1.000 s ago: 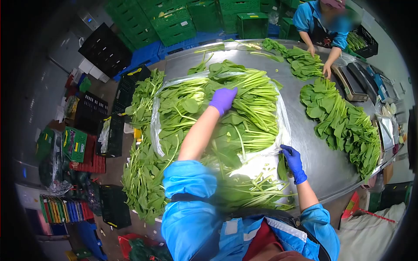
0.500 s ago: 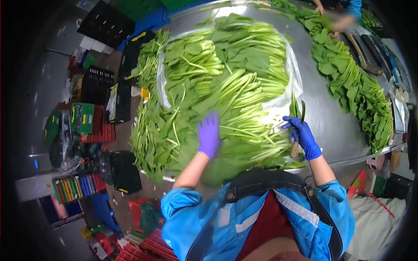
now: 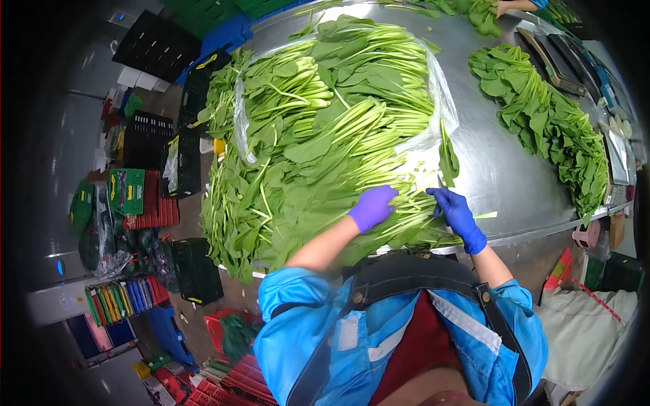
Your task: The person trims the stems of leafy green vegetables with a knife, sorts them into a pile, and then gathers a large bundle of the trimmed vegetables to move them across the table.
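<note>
My left hand [image 3: 374, 208], in a purple glove, is closed over the stems of leafy greens [image 3: 298, 172] near the front edge of the pile. Just to its right, my right hand [image 3: 462, 218], in a blue glove, has its fingers curled close to the stem ends. The wooden-handled knife seen in it half a second ago is hidden by the glove now. A pale cut stem [image 3: 486, 215] sticks out beside the right hand. Beyond it a single loose leaf [image 3: 447, 159] lies by a clear plastic sheet [image 3: 443, 101] under the pile.
A long row of greens [image 3: 542, 115] lies along the right of the metal table [image 3: 484, 176]. At the far right another person's hand [image 3: 504, 7] touches more greens. Dark crates [image 3: 196, 271] stand on the floor at left. Small cut bits lie near my hands.
My left hand has moved right from the leaves to the stems and closed on them. My right hand has shifted slightly left and down, its fingers drawn in. The other person's hand has moved back.
</note>
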Demonstrator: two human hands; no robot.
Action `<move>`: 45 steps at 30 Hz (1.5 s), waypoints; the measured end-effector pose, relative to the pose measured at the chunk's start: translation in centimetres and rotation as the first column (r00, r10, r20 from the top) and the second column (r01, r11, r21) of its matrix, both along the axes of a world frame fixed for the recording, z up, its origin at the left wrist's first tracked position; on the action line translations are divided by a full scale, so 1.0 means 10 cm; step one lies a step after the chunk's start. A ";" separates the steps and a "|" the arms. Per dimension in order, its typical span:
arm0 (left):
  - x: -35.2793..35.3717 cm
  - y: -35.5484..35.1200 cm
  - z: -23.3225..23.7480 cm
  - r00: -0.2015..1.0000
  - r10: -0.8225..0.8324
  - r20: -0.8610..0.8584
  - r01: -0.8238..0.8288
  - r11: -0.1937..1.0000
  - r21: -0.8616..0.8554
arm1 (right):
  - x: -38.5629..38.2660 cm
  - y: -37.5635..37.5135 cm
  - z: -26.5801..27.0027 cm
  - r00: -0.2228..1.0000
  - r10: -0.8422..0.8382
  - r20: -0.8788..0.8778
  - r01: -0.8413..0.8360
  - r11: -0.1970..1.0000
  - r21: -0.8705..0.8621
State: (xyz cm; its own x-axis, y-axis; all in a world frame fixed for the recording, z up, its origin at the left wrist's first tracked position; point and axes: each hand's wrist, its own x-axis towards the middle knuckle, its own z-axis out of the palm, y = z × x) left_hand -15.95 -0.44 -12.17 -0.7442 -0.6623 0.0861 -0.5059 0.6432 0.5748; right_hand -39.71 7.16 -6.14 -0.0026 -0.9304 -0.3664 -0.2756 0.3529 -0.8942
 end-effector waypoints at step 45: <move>0.18 -0.15 0.61 0.957 0.212 0.196 -0.229 0.971 0.069 | 0.31 -0.65 -0.81 0.803 0.229 -0.550 -0.357 0.924 -0.137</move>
